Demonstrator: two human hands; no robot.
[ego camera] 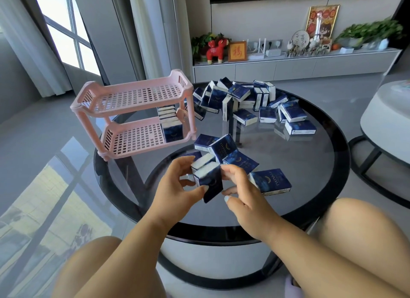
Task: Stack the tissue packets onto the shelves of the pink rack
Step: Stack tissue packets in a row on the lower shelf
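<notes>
Head view, places given relative to the pink rack [135, 115]:

- The pink rack is seen standing at the left edge of a round dark glass table [310, 177], two slatted shelves, one above the other.
- The top shelf [137, 95] is seen bare.
- On the bottom shelf [135, 140], a row of shelved packets [170, 125] is stood upright against the right end (the exact count cannot be told; the rear ones are hidden by the shelf above).
- To the right of the rack and beyond it, a loose heap of packets [244, 100] is spread over the far part of the table, some upright, some flat, some leaning on each other.
- In front of the rack and to its right, a smaller cluster of packets [224, 151] is lying near the hands; one flat packet [271, 181] rests just right of the right hand.
- A held pair of packets [208, 177] is pinched between both hands, lifted off the glass, well apart from the rack (white ends turned upward).
- The left hand [177, 186] is closed on the pair's left side, thumb under, fingers on top.
- The right hand [241, 186] is pressed against the pair's right side, fingertips touching the dark wrapper.
</notes>
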